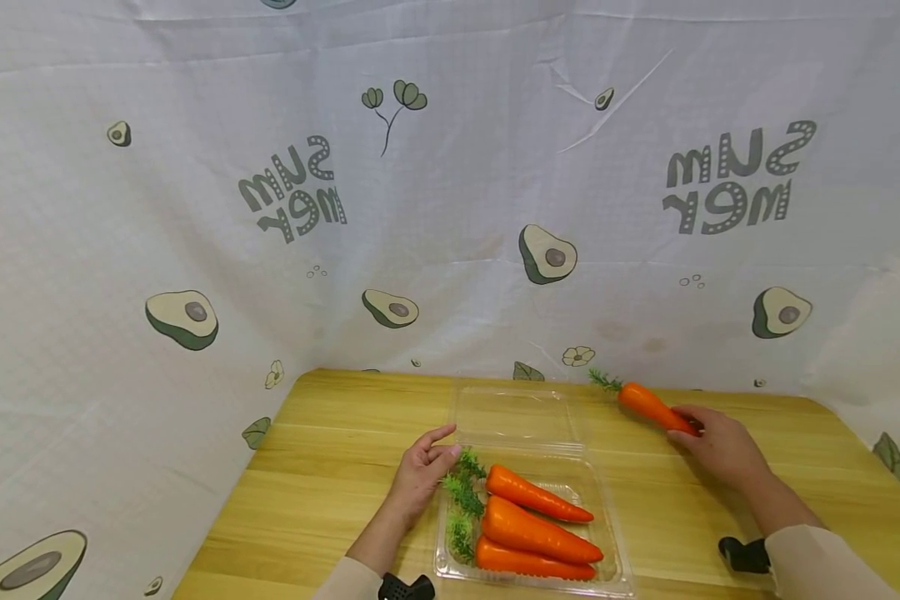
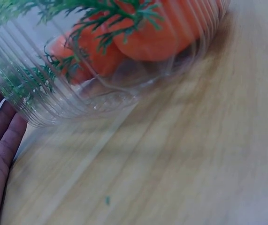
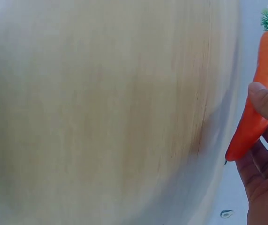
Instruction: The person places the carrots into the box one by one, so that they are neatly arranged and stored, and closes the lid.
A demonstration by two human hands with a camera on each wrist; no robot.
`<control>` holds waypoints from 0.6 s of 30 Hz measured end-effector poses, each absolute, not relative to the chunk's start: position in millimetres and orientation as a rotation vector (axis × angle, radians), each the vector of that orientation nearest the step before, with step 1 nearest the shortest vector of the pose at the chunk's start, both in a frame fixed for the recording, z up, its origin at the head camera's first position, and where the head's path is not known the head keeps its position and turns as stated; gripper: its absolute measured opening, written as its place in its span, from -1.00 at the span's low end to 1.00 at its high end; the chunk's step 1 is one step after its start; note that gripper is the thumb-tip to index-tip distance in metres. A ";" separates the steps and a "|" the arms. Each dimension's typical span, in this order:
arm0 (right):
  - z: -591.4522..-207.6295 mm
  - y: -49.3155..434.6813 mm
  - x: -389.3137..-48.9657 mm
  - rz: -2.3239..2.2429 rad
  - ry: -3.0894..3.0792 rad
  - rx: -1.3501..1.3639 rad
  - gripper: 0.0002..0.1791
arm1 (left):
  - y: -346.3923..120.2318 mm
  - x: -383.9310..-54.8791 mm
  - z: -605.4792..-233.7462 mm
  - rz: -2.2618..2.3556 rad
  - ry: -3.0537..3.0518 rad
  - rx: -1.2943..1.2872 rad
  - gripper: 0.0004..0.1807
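Note:
My right hand (image 1: 723, 450) pinches a carrot (image 1: 647, 406) near its tapered end, on the right side of the table. The green top of that carrot points to the far left in the head view. In the right wrist view the thumb lies across the orange carrot (image 3: 266, 61), with fingers beneath it. My left hand (image 1: 420, 477) rests at the left side of a clear plastic box (image 1: 611, 533), fingers extended against its ribbed wall (image 2: 35, 105). Inside the box lie three carrots (image 1: 540, 529) side by side, their green tops toward my left hand.
The box's clear hinged lid (image 1: 516, 414) lies folded back toward the far side of the wooden table (image 1: 322, 450). A white cloth (image 1: 450, 183) printed with avocados hangs behind and around the table. A tiny green bit (image 2: 107, 200) lies on the wood.

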State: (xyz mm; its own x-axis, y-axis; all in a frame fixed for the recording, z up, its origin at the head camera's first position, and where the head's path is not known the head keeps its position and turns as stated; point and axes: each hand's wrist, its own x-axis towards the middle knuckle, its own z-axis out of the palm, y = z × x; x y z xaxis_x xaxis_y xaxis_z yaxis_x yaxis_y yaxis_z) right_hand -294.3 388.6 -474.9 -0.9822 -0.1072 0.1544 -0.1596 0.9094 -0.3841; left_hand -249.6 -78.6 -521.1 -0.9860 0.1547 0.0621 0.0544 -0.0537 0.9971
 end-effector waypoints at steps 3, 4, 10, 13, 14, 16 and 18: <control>-476.1 386.0 -292.9 0.618 -2.919 0.219 -0.43 | -78.8 -249.7 -521.1 2.218 2.116 0.236 -0.45; -476.3 385.0 -292.2 0.628 -2.912 0.224 -0.44 | -78.8 -249.7 -521.1 2.216 2.118 0.237 -0.45; -475.3 378.1 -287.0 0.666 -2.912 0.226 -0.41 | -78.6 -249.9 -522.0 2.209 2.116 0.226 -0.45; -472.6 373.5 -283.3 0.667 -2.923 0.217 -0.39 | -78.3 -249.9 -522.4 2.211 2.107 0.215 -0.44; -471.6 371.7 -282.1 0.670 -2.924 0.217 -0.39 | -78.1 -249.8 -522.4 2.211 2.107 0.214 -0.44; -469.7 367.8 -279.5 0.674 -2.915 0.226 -0.40 | -77.7 -249.7 -521.9 2.215 2.104 0.209 -0.45; -468.4 364.6 -277.3 0.670 -2.904 0.244 -0.41 | -77.3 -249.7 -521.4 2.213 2.106 0.205 -0.45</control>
State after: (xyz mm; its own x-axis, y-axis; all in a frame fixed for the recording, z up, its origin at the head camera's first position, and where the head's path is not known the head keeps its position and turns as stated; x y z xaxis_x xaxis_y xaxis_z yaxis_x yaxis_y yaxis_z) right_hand -277.3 364.6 -468.4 -0.9754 -0.1240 0.1825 -0.1915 0.8869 -0.4204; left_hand -249.7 -77.3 -521.4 -0.9879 0.1495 0.0415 0.0340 -0.0524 0.9980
